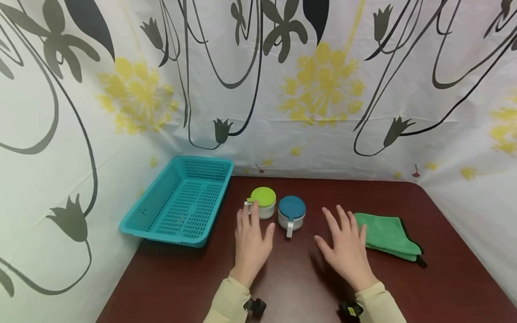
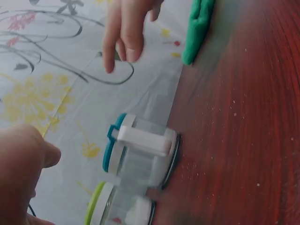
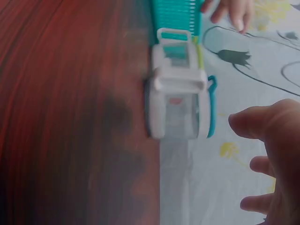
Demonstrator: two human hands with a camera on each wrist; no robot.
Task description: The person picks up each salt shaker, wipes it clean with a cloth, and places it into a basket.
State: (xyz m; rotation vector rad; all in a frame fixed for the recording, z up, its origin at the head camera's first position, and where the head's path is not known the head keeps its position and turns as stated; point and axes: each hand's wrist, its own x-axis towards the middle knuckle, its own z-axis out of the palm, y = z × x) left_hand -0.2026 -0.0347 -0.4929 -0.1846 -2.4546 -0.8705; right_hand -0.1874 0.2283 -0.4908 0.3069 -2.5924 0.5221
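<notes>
Two small clear jars with white handles stand side by side at the table's far side. One jar (image 1: pixel 264 210) has a lime-green lid; the other jar (image 1: pixel 291 220) has a blue lid, its handle facing the near side. My left hand (image 1: pixel 251 251) hovers with fingers extended, its fingertips overlapping the green-lidded jar's handle in the head view. To the right of the blue-lidded jar, my right hand (image 1: pixel 348 251) is held above the table, fingers spread and holding nothing. A folded green cloth (image 1: pixel 385 235) lies just beyond its right side.
A turquoise plastic basket (image 1: pixel 216 211) with perforated sides sits at the back left, close to the green-lidded jar. The dark red-brown table (image 1: pixel 291 273) meets a floral-patterned white sheet (image 1: pixel 258 103) at the back and sides.
</notes>
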